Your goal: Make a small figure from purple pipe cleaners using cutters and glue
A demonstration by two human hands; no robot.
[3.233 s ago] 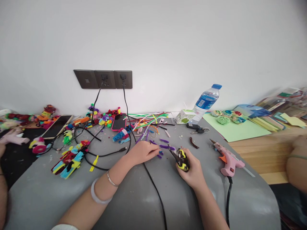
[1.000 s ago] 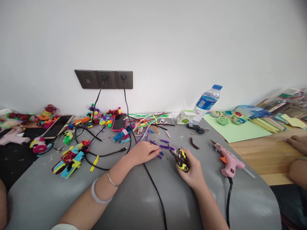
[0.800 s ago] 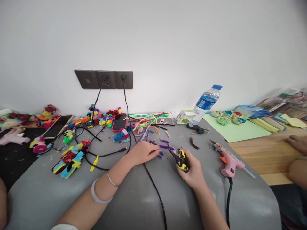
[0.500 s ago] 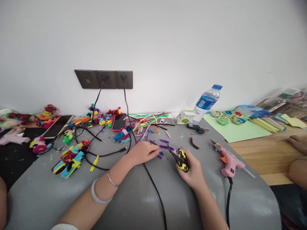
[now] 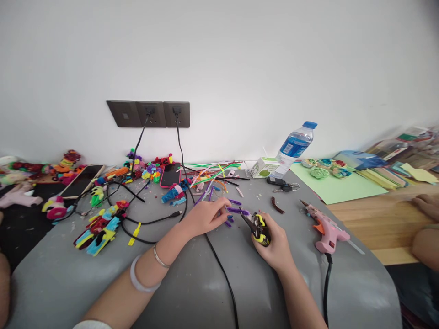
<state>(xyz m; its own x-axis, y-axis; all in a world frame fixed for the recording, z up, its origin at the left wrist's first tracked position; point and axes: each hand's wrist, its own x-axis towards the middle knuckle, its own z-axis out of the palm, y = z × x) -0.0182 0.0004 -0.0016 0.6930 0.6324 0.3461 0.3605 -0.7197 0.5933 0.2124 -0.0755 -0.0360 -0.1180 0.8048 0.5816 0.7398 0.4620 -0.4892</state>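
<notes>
My right hand (image 5: 276, 242) is wrapped round wire-cutting pliers (image 5: 260, 230) with black and yellow handles. Their jaws point up and left and meet the right end of a purple pipe cleaner (image 5: 238, 210). Whether they close on it I cannot tell. At the other end of that piece, my left hand (image 5: 207, 216) pinches it between thumb and fingertips. Just under the left fingertips lie short purple pipe cleaner pieces (image 5: 229, 223), partly hidden. Another purple piece (image 5: 235, 202) rests just behind on the grey table (image 5: 192, 283).
A pink glue gun (image 5: 329, 233) lies at right, its cord trailing forward. Behind are keys (image 5: 284, 184), a drink carton (image 5: 265, 167) and a tilted water bottle (image 5: 294, 148). Black cables (image 5: 219, 269) cross the table. Pipe cleaner figures (image 5: 103, 226) lie left. Another person's hand (image 5: 425, 204) rests at far right.
My left fingers have lifted and shifted slightly, now pinching the purple pipe cleaner's left end. The pliers in my right hand stay almost where they were.
</notes>
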